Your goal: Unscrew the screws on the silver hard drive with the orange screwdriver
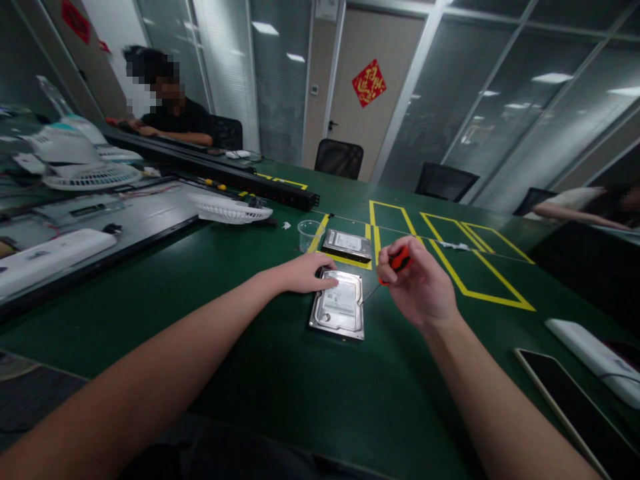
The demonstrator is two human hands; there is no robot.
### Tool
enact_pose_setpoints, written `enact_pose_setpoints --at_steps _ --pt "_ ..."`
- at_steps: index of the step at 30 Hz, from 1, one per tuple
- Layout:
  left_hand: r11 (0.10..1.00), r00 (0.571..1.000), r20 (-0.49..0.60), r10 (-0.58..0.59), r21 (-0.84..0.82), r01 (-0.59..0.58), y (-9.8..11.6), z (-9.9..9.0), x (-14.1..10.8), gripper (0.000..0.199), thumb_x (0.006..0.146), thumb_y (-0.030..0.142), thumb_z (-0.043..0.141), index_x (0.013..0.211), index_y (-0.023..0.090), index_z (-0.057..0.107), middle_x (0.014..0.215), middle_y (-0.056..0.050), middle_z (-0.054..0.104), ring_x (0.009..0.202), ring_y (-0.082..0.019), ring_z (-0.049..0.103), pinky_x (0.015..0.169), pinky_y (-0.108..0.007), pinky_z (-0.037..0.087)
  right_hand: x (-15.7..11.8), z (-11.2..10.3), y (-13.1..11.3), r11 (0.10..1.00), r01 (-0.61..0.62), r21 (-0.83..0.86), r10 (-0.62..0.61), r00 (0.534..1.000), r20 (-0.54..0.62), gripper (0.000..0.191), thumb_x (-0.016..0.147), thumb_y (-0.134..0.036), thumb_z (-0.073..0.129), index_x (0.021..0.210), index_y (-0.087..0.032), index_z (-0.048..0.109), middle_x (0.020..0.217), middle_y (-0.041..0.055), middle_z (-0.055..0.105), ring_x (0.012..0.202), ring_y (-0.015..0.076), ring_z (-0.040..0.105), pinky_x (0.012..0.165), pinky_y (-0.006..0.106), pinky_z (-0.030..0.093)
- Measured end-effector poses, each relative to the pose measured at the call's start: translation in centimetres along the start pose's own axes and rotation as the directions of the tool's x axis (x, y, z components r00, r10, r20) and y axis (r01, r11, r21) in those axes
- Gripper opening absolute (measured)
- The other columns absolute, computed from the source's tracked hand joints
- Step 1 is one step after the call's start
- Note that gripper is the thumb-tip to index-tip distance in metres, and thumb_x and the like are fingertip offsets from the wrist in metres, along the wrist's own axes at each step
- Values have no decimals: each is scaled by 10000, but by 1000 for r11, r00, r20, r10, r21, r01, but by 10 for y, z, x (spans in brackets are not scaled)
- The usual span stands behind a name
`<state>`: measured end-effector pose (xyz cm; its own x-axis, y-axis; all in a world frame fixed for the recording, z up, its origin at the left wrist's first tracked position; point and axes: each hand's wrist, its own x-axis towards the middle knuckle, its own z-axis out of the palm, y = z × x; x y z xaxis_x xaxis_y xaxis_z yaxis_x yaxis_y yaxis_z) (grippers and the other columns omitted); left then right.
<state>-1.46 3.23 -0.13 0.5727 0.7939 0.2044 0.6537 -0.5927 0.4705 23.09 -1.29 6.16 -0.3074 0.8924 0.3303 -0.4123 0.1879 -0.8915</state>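
A silver hard drive [341, 303] lies label up on the green table in front of me. My left hand [307, 272] grips its far left corner, the thumb on the top face and the fingers curled at the far edge. In my right hand [417, 283] is a screwdriver [400, 259] with a red and black handle. Its thin shaft slants down left, and the tip appears at the right edge of the drive; whether it touches a screw is too small to tell. Just behind lies a second hard drive [347, 243], beside a clear plastic cup [310, 235].
Yellow tape rectangles [467, 293] mark the table. A phone-like dark slab [575, 400] and a white power strip [600, 357] lie at right. Fan parts [230, 210], a long black bar [280, 190] and a metal panel [150, 210] occupy the left. Other people sit at both sides.
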Motion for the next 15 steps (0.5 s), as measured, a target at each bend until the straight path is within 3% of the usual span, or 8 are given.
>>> enact_pose_setpoints --at_steps 4,15 --pt "1000 1000 5 1 0 -1 0 0 0 422 931 520 602 1196 198 669 1220 -100 700 1102 -262 640 945 -372 477 3 -1 0 999 3 36 -2 1000 -6 383 969 -513 525 781 -225 693 767 41 639 564 123 469 570 308 386" --pt "1000 1000 7 3 -7 -3 0 -1 0 410 932 506 602 1187 193 671 1216 -109 700 1094 -266 640 946 -387 481 1 -1 0 999 -13 29 12 999 36 260 954 -381 548 776 -220 646 769 27 605 608 131 496 611 304 405"
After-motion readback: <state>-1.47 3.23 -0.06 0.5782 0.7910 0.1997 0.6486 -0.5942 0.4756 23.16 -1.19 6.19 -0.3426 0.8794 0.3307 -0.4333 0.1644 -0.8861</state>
